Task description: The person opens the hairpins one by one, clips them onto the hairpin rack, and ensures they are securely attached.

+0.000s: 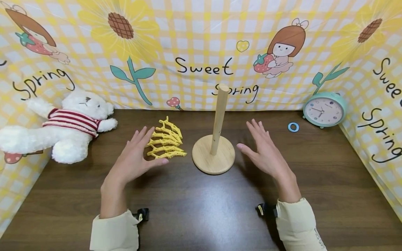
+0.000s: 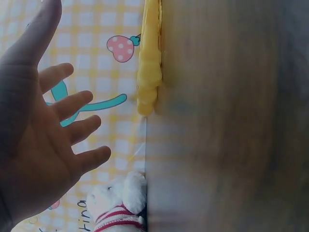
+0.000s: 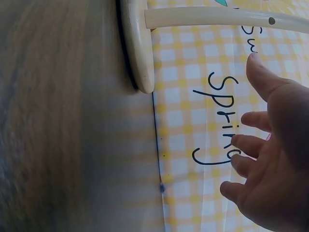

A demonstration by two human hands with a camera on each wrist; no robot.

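Observation:
My left hand (image 1: 132,157) is held over the table just left of a row of several yellow alligator-style hair clips (image 1: 166,141), fingers spread and holding nothing. In the left wrist view the clips show end-on as a yellow shape (image 2: 149,72), apart from the fingers. A wooden paper towel holder (image 1: 213,164), with a round base and upright rod, stands mid-table. To its right my right hand (image 1: 267,150) hovers with straight, parted fingers, and nothing is in it. The right wrist view shows the holder's base (image 3: 140,53) beyond the thumb.
A white teddy bear (image 1: 78,118) in a red-striped sweater lies at the left. A small blue ring (image 1: 293,127) lies at the right rear, near a mint alarm clock (image 1: 325,109). A yellow checked cloth (image 1: 201,45) closes off the back and both sides of the brown table (image 1: 201,216).

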